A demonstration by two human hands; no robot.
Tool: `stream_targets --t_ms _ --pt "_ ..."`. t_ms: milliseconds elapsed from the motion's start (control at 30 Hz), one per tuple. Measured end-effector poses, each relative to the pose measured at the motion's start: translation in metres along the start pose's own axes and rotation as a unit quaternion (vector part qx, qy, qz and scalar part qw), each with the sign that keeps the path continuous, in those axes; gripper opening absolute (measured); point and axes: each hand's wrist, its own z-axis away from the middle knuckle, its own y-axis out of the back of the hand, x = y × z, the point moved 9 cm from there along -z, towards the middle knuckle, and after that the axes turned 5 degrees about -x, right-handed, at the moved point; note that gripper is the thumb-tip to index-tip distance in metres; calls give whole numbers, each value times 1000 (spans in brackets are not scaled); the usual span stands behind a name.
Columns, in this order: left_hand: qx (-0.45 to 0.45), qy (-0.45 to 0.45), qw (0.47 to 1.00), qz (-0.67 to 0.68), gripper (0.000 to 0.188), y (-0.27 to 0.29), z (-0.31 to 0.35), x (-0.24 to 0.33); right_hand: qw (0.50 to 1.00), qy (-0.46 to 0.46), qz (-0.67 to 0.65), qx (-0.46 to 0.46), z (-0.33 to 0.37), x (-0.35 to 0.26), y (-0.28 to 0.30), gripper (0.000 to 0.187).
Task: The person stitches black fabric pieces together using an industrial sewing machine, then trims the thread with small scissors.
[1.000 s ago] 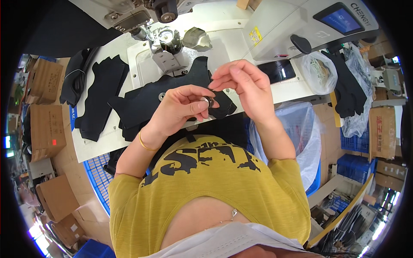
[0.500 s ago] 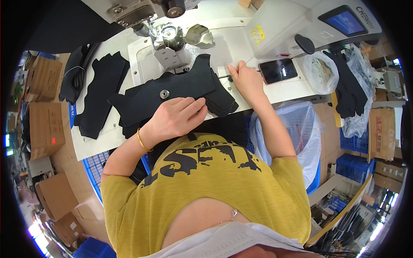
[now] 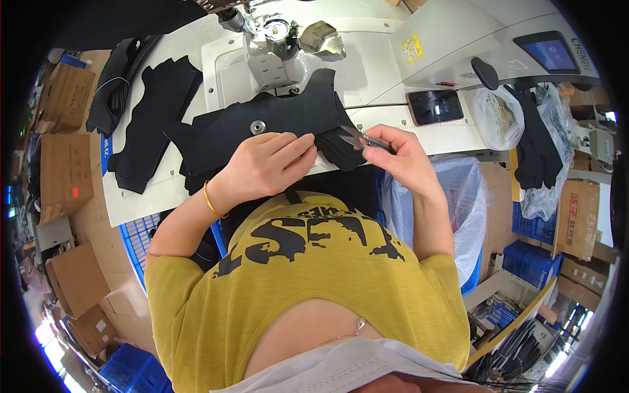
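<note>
Black cut fabric pieces (image 3: pixel 288 108) lie stacked in front of me on the sewing machine table. My left hand (image 3: pixel 265 164) rests at their near edge, its fingers closed with the tips pinching the fabric's edge. A small round metal bobbin-like part (image 3: pixel 258 127) lies on the top piece, just beyond that hand. In my right hand (image 3: pixel 403 160) is a small pair of thread snips (image 3: pixel 367 141). Their blades point left, over the right end of the stack and close to my left fingertips. The sewing head (image 3: pixel 272 59) stands just beyond the fabric.
More black pieces (image 3: pixel 157 121) and a tied bundle (image 3: pixel 116 88) lie at the left. Right of the stack are a phone (image 3: pixel 434 107), a clear bag (image 3: pixel 495 121) and the machine's screen (image 3: pixel 547 52). A bag-lined blue bin (image 3: pixel 436 196) stands below the table's right edge.
My right hand has taken up the snips from the tabletop and brought them nearer, beside the fabric. The left hand keeps its place at the fabric's edge. The view has shifted slightly.
</note>
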Motion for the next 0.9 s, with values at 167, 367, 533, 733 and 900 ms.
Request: stream_targets --t_ms 167,367,533,733,900 --pt "-7 3 1000 11 24 1 0 1 996 -62 64 13 -7 -7 -13 21" --pt "-5 13 1000 0 23 5 2 -2 955 37 230 184 -12 -22 22 31" --pt "81 29 996 24 21 19 10 -16 766 28 577 282 -29 5 71 32" --pt "96 -90 991 29 21 32 -3 11 962 178 207 15 -37 -69 -20 20" --pt "95 -130 987 16 19 36 -4 16 959 94 132 -234 -44 -73 -65 19"
